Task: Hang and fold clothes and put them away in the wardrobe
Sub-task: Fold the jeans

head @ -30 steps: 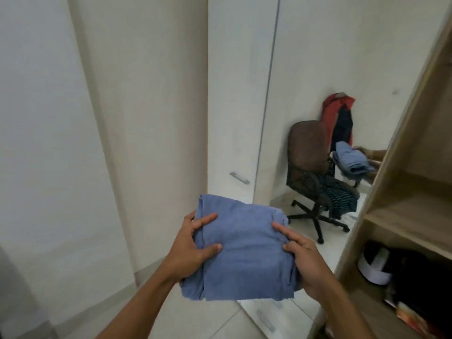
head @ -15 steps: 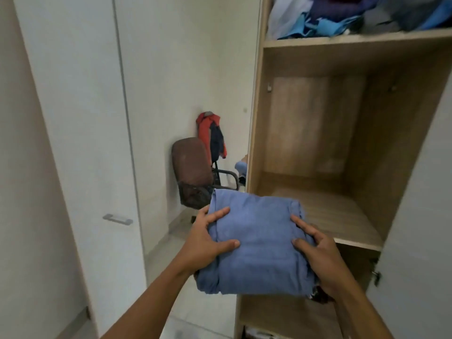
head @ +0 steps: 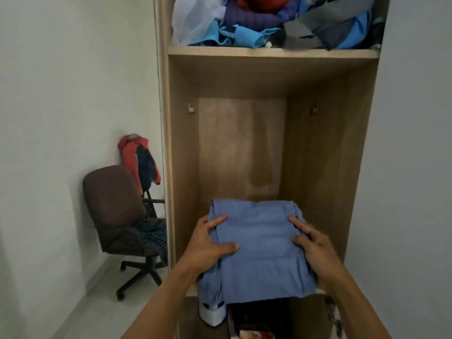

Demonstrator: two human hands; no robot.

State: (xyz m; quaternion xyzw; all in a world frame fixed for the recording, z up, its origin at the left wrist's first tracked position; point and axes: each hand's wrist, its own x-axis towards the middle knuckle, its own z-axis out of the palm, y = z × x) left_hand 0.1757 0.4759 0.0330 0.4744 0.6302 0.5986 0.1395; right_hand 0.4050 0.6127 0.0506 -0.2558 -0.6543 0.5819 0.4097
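Note:
A folded blue garment is held flat in front of the open wooden wardrobe, over the front edge of its middle compartment. My left hand grips the garment's left side, thumb on top and fingers under it. My right hand grips the right side in the same way. The back half of the garment lies over the bare shelf; whether it rests on the board I cannot tell.
The top shelf holds a heap of loose blue, grey and red clothes. A brown office chair with clothes on it stands at the left wall, a red jacket behind it. Below the middle shelf sits a white object and dark items.
The view has swung right from the wall and chair to face the wardrobe. Both hands have carried the blue garment forward, over the middle shelf.

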